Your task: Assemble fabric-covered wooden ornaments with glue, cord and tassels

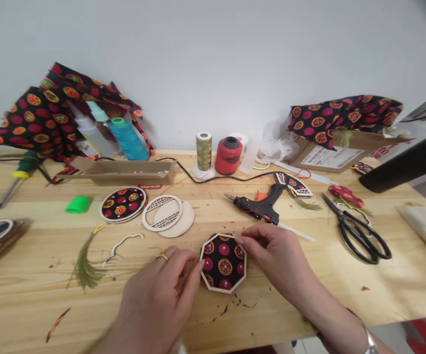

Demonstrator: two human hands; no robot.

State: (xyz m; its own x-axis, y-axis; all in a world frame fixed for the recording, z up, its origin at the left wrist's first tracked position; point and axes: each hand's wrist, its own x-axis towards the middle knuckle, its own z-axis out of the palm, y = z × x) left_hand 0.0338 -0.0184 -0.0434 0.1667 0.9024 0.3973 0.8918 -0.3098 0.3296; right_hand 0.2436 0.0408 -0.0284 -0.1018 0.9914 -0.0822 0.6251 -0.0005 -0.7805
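An octagonal wooden frame with patterned fabric [224, 264] lies on the table in front of me, dark cloth with red and orange circles inside a pale rim. My left hand [161, 290], a ring on one finger, pinches its left edge between thumb and fingers. At its upper right edge, my right hand [281, 255] grips the rim with thumb and fingertips. Just beyond my right hand lies a black glue gun [260, 204], its nozzle pointing left. Dark thread or cloth scraps [224, 310] are scattered below the octagon.
A round fabric piece [122, 204] with a green tassel [87, 265] and a wooden lattice ring [162, 213] lie left. Black scissors [360, 233] rest right. Thread spools [204, 152], a cardboard tray [127, 172], a screwdriver [17, 179] and patterned cloth [36, 115] line the back.
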